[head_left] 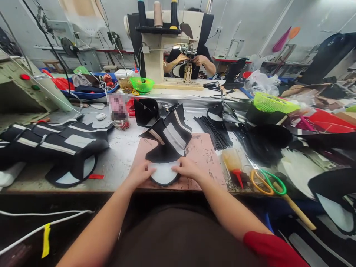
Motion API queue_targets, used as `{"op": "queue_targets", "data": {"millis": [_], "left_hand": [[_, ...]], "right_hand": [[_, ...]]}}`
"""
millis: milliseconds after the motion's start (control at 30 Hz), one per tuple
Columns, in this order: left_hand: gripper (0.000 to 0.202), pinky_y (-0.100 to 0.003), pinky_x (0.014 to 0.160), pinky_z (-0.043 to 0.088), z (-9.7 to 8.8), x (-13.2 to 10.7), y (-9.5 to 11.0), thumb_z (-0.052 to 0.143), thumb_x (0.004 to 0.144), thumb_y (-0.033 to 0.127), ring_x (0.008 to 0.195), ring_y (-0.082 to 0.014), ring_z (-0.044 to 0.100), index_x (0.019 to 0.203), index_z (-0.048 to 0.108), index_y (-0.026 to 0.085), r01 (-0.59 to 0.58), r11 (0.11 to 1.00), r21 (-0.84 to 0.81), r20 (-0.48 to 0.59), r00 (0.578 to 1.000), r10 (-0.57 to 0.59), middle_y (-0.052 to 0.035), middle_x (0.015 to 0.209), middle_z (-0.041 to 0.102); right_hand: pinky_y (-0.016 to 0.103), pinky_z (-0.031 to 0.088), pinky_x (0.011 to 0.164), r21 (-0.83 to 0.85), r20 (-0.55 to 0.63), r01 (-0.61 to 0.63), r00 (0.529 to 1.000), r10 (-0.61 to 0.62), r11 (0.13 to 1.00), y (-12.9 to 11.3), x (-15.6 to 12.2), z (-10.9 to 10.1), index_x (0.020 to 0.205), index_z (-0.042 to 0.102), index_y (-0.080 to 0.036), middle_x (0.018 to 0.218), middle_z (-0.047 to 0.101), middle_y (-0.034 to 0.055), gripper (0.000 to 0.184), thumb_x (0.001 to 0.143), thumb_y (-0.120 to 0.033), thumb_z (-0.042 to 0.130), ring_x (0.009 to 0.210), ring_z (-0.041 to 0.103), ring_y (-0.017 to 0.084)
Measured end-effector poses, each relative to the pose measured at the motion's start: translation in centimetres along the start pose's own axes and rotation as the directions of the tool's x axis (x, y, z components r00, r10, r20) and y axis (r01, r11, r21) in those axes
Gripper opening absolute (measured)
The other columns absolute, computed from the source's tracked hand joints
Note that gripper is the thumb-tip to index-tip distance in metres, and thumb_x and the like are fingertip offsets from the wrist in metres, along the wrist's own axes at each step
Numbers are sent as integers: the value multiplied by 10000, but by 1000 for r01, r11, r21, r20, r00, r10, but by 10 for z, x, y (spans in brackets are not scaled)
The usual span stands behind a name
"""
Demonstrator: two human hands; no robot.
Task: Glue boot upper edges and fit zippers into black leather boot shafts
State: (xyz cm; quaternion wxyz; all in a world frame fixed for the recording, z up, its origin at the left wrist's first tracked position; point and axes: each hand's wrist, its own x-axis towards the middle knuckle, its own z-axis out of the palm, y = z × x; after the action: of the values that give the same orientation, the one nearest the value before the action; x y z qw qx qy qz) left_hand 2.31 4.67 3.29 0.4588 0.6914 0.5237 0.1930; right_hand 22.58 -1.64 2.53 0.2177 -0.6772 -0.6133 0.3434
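A black boot upper with pale strips lies on a pinkish board in front of me. Its near end carries a white rounded toe piece. My left hand pinches the left edge of this end, thumb on the white piece. On the opposite edge my right hand grips it the same way. The fingers underneath are hidden. Just beyond stands another black piece, partly covered by the upper.
Similar uppers overlap at the left. Right of the board are a glue bottle, scissors, a wooden-handled tool and black strips. Behind stands a sewing machine; a co-worker's hands are at its needle.
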Motion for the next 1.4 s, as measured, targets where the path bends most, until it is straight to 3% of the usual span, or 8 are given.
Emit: {"op": "queue_targets", "data": {"millis": [400,600,733,867,1033,1233,1300,1400], "left_hand": [[210,-307,704,437,7,5,-9,516,718,364,776,-192,541,642,553,173,-170,861,480,49,985,167,-48,858,563],[179,-357,794,444,17,-7,-2,512,766,296,938,-243,546,850,591,159,-178,769,614,14,977,215,-105,1100,537],[325,-445,948,367,26,-16,-4,448,792,141,1194,-287,405,1090,562,206,-380,557,738,95,877,471,-94,1338,415],[387,-392,982,377,33,-17,-20,371,799,98,1189,-238,439,1139,551,136,-635,419,649,379,748,545,-104,1225,542],[424,-484,996,340,44,-24,-27,412,841,278,1251,-292,344,1246,463,163,-546,498,673,283,813,509,-106,1304,465],[355,-447,1017,310,7,-28,-33,423,852,329,1279,-255,302,1187,526,270,-495,601,628,331,869,369,-84,1390,348],[301,-436,1017,311,-23,-26,-38,382,864,323,1257,-220,348,1059,610,292,-488,618,616,358,873,333,-39,1344,425],[251,-517,969,329,-56,-25,-34,430,820,301,1184,-278,431,836,671,233,-305,590,748,115,935,337,-73,1199,560]], "right_hand": [[226,393,618,-116,-7,-7,1000,6,993,-6,-6,-3,639,582,-144,792,586,48,159,724,-278,585,707,541,145],[282,429,702,-381,-77,29,995,-63,924,-13,-14,4,725,607,-136,906,579,104,169,759,-289,546,804,555,197],[403,413,836,-557,-260,31,943,-209,830,-11,-23,13,990,579,-103,1142,522,182,314,764,-320,565,1004,502,290],[387,296,1013,-575,-72,349,879,-472,739,1,-33,36,1216,474,-89,1304,453,143,385,861,-219,401,1201,394,242],[491,197,1054,-533,-25,315,922,-387,786,5,-36,54,1346,327,-112,1406,312,114,523,873,-330,377,1310,208,304],[415,350,990,-321,-92,192,968,-232,928,13,-33,-13,1331,348,-162,1363,387,121,531,858,-404,366,1239,378,229],[425,333,997,-355,-344,-27,933,-103,935,33,-42,-53,1310,373,-181,1346,408,114,519,853,-429,364,1228,386,239],[475,364,934,-397,-555,-451,811,182,799,68,-58,-105,1259,418,-100,1268,454,210,665,758,-535,469,1182,412,342]]}}
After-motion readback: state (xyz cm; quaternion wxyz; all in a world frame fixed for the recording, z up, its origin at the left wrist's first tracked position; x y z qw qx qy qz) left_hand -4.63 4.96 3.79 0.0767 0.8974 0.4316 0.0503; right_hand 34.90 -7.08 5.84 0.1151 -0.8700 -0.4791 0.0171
